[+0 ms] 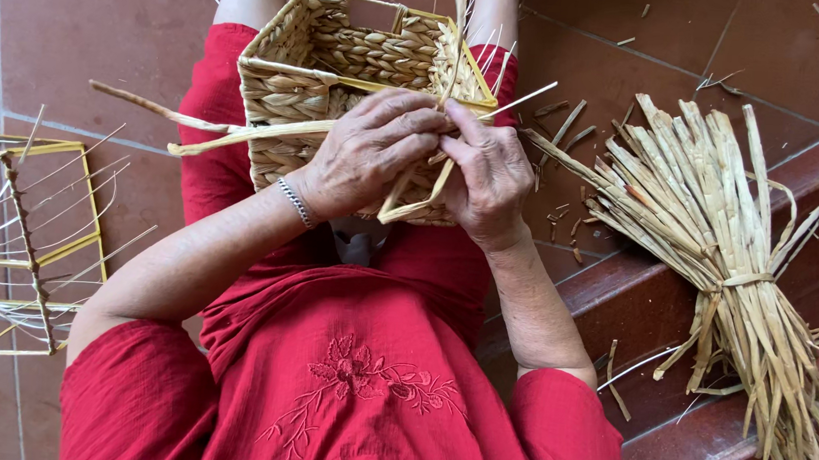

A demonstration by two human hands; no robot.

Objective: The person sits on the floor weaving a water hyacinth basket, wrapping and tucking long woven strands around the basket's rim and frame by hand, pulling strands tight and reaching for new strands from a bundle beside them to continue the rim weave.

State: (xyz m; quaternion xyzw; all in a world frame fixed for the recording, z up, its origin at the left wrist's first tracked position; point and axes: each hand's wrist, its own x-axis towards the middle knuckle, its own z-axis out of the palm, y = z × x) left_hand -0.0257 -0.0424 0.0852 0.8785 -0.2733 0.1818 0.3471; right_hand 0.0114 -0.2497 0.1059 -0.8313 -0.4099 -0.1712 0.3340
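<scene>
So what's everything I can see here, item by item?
woven basket: one, straw-coloured on a yellow wire frame, on the lap
loose strand: one, pale, sticking out left of the basket
bundle of dried stalks: one, tan, tied, on the red step at right
bare wire frame: one, yellow, on the tiled floor at left
bracelet: one, silver, left wrist
red dress: one, embroidered
left hand: on the basket rim
right hand: pinching a strand at the rim

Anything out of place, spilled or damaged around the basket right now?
Only litter: short straw scraps lie scattered on the floor tiles beside the tied straw bundle. The woven basket on the lap looks sound between both hands, left hand and right hand.
</scene>
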